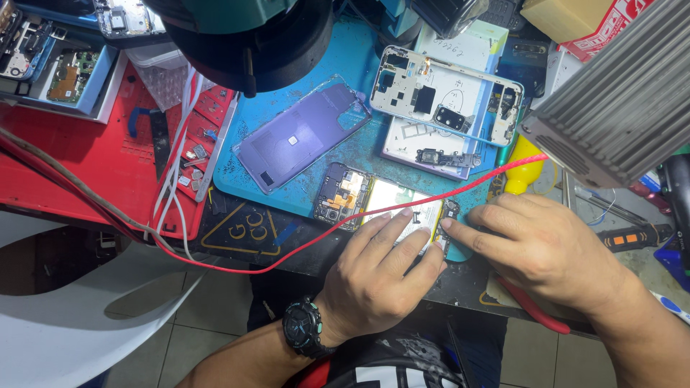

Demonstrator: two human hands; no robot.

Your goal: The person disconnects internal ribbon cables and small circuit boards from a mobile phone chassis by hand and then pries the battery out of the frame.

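Both hands were down on the opened phone (381,205) at the near edge of the blue mat (345,154) — the left hand (381,269) lay flat, fingers spread over its pale battery, seemingly pinning it to the tabletop. The right hand (539,244) was unclenched, grasping nothing, its forefinger pressing the phone's right end. A red wire (287,251) ran across the phone — under the fingertips. A purple back cover (302,133) lay farther left.

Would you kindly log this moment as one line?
left hand: fingers on opened phone | right hand: fingertip at phone's lower end | red wire: across phone | surface: blue mat
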